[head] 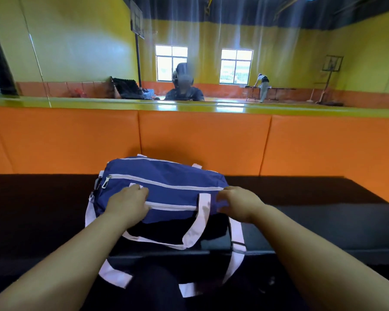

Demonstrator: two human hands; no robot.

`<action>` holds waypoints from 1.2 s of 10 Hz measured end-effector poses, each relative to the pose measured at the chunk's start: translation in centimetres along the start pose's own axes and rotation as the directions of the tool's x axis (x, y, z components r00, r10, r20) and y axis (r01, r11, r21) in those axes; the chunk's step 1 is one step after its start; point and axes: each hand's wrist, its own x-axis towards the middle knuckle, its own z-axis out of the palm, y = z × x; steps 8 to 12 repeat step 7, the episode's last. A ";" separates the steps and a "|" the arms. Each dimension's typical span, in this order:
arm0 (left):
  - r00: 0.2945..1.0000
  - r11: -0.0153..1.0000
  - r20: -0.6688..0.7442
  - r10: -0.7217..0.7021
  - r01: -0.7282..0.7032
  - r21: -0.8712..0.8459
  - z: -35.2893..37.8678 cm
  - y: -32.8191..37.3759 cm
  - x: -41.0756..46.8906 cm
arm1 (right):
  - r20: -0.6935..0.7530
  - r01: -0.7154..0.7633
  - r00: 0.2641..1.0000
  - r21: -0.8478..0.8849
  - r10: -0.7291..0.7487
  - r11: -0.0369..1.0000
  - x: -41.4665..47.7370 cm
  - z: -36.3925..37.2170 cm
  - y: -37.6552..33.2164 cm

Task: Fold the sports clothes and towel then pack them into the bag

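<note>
Found the blue bag [177, 173] lying lengthways at the middle of the counter [43, 198], near side close to the front edge, far side close to the orange padded wall [200, 140]. Saw the left hand [126, 205] curled over the bag's near face towards its left end, fingers bunching the cloth just above the pocket zip [171, 206]. Saw the right hand [238, 203] pinching the cloth at the bag's right end, fingers bent round it. Noted the main zip [166, 184] running closed along the top, zip pull [103, 182] parked at the left end. Noted the pale carry handle [202, 212] flopped forward and the shoulder strap [238, 239] trailing over the front edge.

Saw no sports clothes or towel anywhere in view; could not tell the bag's contents.

Judged the bag light and soft: thin, smooth, nylon-like cloth, creased and sagging, no stiff frame showing. Expected slipping and bunching under a bare-cloth grip, and collapsing under a one-ended lift. Judged the better holds to be the stitched handle roots for carrying, and both ends held taut for running the zip, one hand anchoring the cloth beside the pull. Reckoned nothing fragile here beyond the zip teeth catching loose cloth.
</note>
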 end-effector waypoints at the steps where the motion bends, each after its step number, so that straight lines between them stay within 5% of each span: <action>1: 0.999 0.999 0.016 0.034 -0.034 0.038 -1.1 1.5 0.3 | 0.027 -0.049 0.998 -0.025 0.050 0.998 -0.8 -1.5 1.4; 7: 0.961 0.958 0.072 0.267 -0.272 0.085 -0.8 10.5 18.1 | 0.155 -0.311 0.931 -0.138 0.330 0.940 7.6 -4.5 15.1; 12: 0.961 0.958 0.072 0.267 -0.272 0.085 -0.8 10.5 18.1 | 0.155 -0.311 0.931 -0.138 0.330 0.940 7.6 -4.5 15.1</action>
